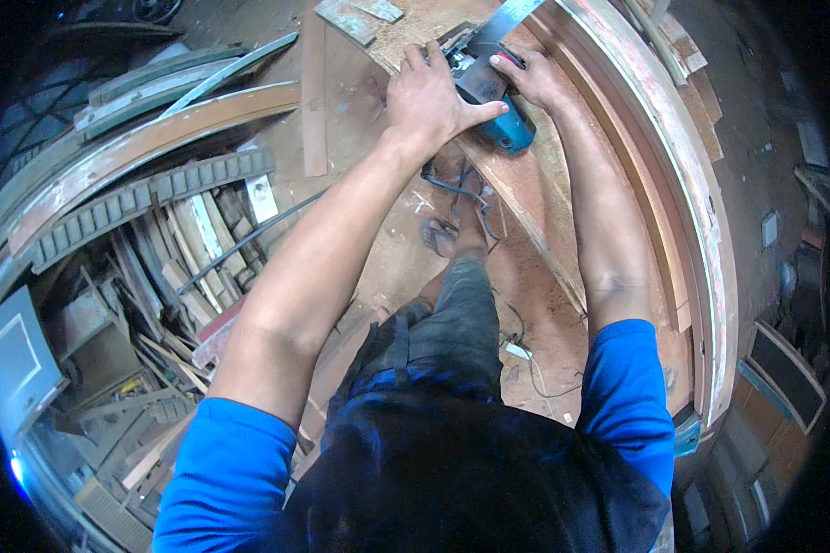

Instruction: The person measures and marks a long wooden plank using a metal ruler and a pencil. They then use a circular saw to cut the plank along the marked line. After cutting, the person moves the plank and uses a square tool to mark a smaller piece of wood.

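Both my hands are on a teal and black power tool (512, 129) with bare metal parts near its far end; its exact kind is not clear. My left hand (429, 100) grips its left side, thumb stretched across the body. The fingers of my right hand (533, 78) are closed round its right side, by the handle. The tool sits at the far end of a narrow wooden board (530, 235), whose edge runs back toward me. A pale blue strip (507, 23) extends beyond the tool. What lies under the tool is hidden.
Long curved wooden frame pieces (687, 221) arc along my right. At left lie curved timbers (166, 129) and a heap of scrap wood (194, 249). A dark cable (475, 195) loops by my foot. A white plug-like piece (518, 350) lies with a cord on the dusty floor.
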